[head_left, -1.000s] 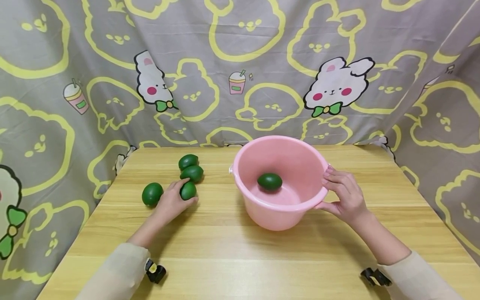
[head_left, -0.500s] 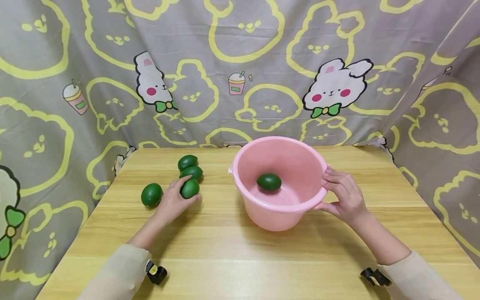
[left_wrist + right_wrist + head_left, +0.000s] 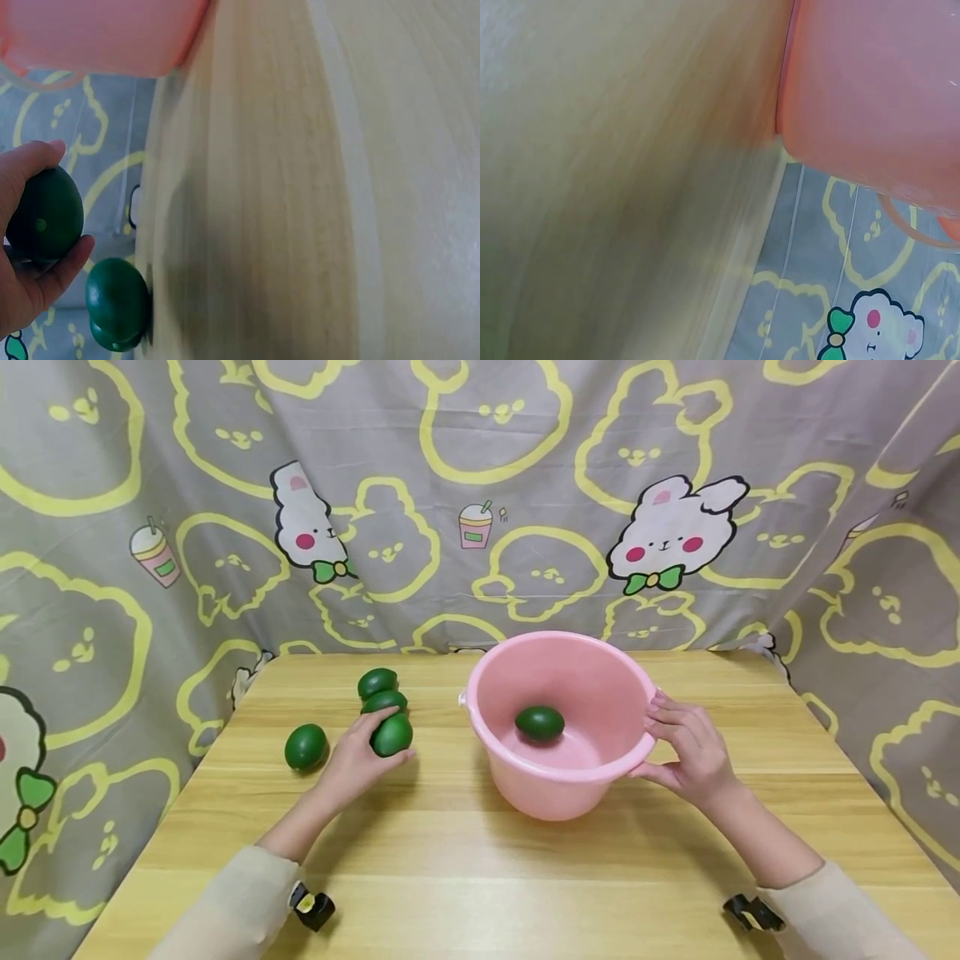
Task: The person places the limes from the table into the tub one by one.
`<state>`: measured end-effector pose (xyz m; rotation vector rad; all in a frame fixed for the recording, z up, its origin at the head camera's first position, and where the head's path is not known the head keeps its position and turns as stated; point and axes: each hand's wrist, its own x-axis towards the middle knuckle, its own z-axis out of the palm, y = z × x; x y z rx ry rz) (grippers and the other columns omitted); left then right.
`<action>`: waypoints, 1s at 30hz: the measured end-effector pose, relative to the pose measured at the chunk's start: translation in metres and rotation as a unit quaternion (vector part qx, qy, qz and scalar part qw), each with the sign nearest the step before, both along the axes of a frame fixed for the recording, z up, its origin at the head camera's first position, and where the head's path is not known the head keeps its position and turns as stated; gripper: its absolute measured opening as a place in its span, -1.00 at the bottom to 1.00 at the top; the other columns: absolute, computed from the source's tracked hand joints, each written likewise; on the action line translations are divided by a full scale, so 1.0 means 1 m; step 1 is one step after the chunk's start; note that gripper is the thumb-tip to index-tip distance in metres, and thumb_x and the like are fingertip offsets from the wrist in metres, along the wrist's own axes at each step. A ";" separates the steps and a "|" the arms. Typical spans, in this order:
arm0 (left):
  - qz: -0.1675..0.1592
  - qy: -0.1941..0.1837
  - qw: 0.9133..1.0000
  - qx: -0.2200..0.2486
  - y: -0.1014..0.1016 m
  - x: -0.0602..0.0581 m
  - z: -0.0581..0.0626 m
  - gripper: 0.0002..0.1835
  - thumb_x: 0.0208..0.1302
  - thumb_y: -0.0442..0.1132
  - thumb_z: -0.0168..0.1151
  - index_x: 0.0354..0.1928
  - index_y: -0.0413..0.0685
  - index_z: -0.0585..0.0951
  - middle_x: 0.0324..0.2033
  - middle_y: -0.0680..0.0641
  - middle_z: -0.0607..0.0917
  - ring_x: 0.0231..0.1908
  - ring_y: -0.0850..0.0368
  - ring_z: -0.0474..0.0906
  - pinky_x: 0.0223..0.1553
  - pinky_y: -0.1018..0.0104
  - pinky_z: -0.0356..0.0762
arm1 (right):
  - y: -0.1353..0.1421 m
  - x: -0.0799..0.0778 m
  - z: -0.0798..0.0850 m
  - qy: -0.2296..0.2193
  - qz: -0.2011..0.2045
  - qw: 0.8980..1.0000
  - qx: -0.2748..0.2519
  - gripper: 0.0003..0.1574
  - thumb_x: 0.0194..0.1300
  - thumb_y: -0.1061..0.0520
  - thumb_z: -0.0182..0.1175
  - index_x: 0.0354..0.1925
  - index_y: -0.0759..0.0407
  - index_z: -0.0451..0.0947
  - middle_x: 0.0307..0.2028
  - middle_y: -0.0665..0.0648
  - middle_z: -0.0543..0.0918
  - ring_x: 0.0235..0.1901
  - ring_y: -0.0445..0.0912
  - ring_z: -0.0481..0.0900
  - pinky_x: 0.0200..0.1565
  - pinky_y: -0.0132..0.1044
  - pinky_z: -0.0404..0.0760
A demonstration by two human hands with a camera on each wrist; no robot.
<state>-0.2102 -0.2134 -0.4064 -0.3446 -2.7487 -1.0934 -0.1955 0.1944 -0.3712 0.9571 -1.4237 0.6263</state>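
My left hand (image 3: 354, 767) pinches a dark green lime (image 3: 392, 735) between thumb and fingers, left of the bucket. In the left wrist view this lime (image 3: 49, 214) is up off the table, with its small stem mark showing. Just behind it are two more limes, one partly covered by my fingers (image 3: 384, 700) and one farther back (image 3: 377, 682). Another lime (image 3: 306, 747) lies left of my hand. A pink plastic bucket (image 3: 551, 793) stands tilted toward me, one lime (image 3: 540, 724) inside on its bottom. My right hand (image 3: 693, 752) grips the bucket's right rim.
The wooden table (image 3: 480, 893) reaches back to a grey patterned curtain (image 3: 525, 485), which also closes off both sides. A white handle knob (image 3: 462, 700) shows on the bucket's left rim. Black wrist cameras (image 3: 311, 907) sit at both cuffs.
My left hand has lifted the lime and carried it a little right. The right hand and the bucket have stayed in place.
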 end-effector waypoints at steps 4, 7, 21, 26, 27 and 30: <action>-0.002 0.004 1.000 0.005 0.001 0.004 0.004 -0.26 0.04 -0.11 0.44 0.29 -0.05 0.38 0.20 -0.21 0.43 0.04 -0.20 0.48 -0.07 -0.13 0.50 | -0.002 0.000 -0.001 -0.003 0.007 1.000 0.000 -0.21 0.15 -0.32 0.17 -0.53 0.44 0.45 -0.52 0.36 0.56 -0.33 0.14 0.60 0.08 -0.35 0.49; -0.009 0.008 1.000 0.003 0.002 0.006 0.009 -0.26 0.03 -0.11 0.44 0.28 -0.04 0.38 0.20 -0.21 0.43 0.04 -0.21 0.49 -0.08 -0.13 0.51 | -0.002 0.000 -0.001 -0.005 0.006 1.000 0.000 -0.21 0.15 -0.33 0.17 -0.52 0.45 0.46 -0.52 0.36 0.56 -0.33 0.15 0.60 0.08 -0.35 0.48; -0.047 0.021 0.999 -0.004 0.015 0.011 0.036 -0.24 0.00 -0.05 0.47 0.28 0.03 0.40 0.20 -0.17 0.44 0.01 -0.17 0.51 -0.10 -0.09 0.53 | 0.000 0.000 -0.004 -0.011 0.005 1.000 -0.012 -0.21 0.13 -0.34 0.18 -0.49 0.44 0.48 -0.50 0.37 0.56 -0.30 0.14 0.60 0.09 -0.36 0.48; -0.054 0.015 0.998 -0.014 0.018 0.015 0.048 -0.23 0.00 -0.01 0.46 0.30 0.10 0.38 0.22 -0.15 0.42 0.00 -0.15 0.53 -0.12 -0.06 0.54 | -0.001 0.000 -0.003 -0.010 0.007 1.000 -0.014 -0.21 0.14 -0.33 0.18 -0.49 0.45 0.47 -0.51 0.37 0.56 -0.31 0.14 0.60 0.09 -0.36 0.48; -0.055 0.014 0.998 -0.016 0.019 0.016 0.051 -0.22 0.00 0.00 0.46 0.30 0.11 0.38 0.23 -0.14 0.41 0.00 -0.15 0.53 -0.12 -0.06 0.54 | -0.002 0.000 -0.003 -0.009 0.007 1.000 -0.015 -0.21 0.14 -0.33 0.18 -0.49 0.45 0.47 -0.51 0.37 0.56 -0.31 0.14 0.60 0.09 -0.36 0.48; -0.059 0.020 0.998 -0.019 0.020 0.015 0.059 -0.21 -0.01 0.01 0.46 0.31 0.13 0.37 0.24 -0.14 0.40 0.00 -0.14 0.53 -0.13 -0.05 0.55 | -0.002 -0.001 -0.001 -0.008 0.008 1.000 -0.017 -0.21 0.14 -0.33 0.18 -0.50 0.45 0.47 -0.51 0.37 0.55 -0.29 0.13 0.61 0.09 -0.36 0.48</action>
